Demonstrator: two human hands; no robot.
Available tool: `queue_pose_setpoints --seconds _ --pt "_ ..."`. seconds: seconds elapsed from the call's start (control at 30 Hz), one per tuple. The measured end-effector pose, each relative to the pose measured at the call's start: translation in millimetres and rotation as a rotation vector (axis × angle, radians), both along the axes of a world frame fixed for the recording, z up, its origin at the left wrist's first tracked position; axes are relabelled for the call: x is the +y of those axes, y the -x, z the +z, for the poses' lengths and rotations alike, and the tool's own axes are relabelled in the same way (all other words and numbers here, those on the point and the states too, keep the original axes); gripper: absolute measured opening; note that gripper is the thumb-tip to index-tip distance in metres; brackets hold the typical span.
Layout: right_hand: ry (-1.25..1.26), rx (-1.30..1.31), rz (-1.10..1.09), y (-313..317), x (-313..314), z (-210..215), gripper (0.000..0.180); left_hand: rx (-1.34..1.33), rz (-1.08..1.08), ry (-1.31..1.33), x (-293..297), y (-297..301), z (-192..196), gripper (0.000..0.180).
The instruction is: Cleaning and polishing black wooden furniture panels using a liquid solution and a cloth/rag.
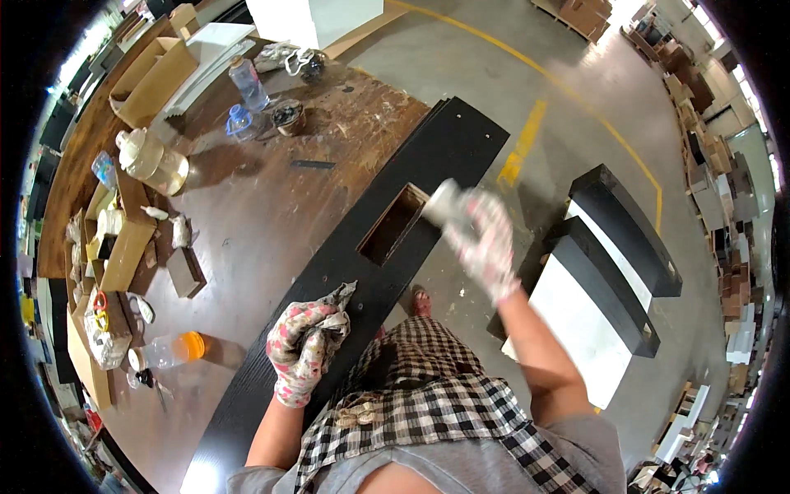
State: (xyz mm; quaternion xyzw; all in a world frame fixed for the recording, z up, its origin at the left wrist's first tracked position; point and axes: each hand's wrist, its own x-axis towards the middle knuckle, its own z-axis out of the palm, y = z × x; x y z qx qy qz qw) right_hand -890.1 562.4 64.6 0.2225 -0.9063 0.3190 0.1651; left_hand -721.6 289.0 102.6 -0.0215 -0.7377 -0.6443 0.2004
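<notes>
On the worktop, a black panel is pressed by the left hand, fingers bunched on a rag; right hand blurred, its grip indiscernible.

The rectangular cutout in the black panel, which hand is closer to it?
Right. The right hand hovers, motion-blurred, just beside the rectangular cutout at its far end. The left hand rests lower down the black panel, gripping a rag.

A worn brown wooden workbench, scratched pale at its far end, was seen. A long black panel with a rectangular cutout was laid along its edge. Clear plastic bottles, a glass jug, a small wood block, an orange-capped bottle and open cardboard boxes were scattered on it.
</notes>
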Motion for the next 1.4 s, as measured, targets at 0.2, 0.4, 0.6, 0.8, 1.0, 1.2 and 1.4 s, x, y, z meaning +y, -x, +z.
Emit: queue_pose_setpoints --seconds 0.2,0.4,0.6,0.8,1.0,1.2,1.4 --pt "-0.018 0.014 -0.201 57 16 -12 0.041 0.024 0.09 0.005 4 -38 7 0.022" --pt "0.034 -0.039 0.416 -109 -63 -22 0.039 -0.057 0.253 -0.182 23 -86 -12 0.025" --pt "0.036 0.157 0.23 -64 -47 5 0.042 -0.145 0.215 0.033 58 -120 5 0.029" --pt "-0.023 0.233 0.266 -59 -48 -22 0.046 -0.187 0.199 0.048 76 -177 -5 0.024" --pt "0.024 0.187 0.826 -208 -119 -30 0.048 -0.155 0.275 0.051 59 -224 -9 0.024" --pt "0.02 0.192 0.127 -138 -104 -16 0.039 -0.111 0.245 -0.018 11 -294 -23 0.024" --pt "0.045 0.177 0.277 -251 -157 -21 0.04 -0.114 0.237 0.045 -49 -366 -27 0.022"
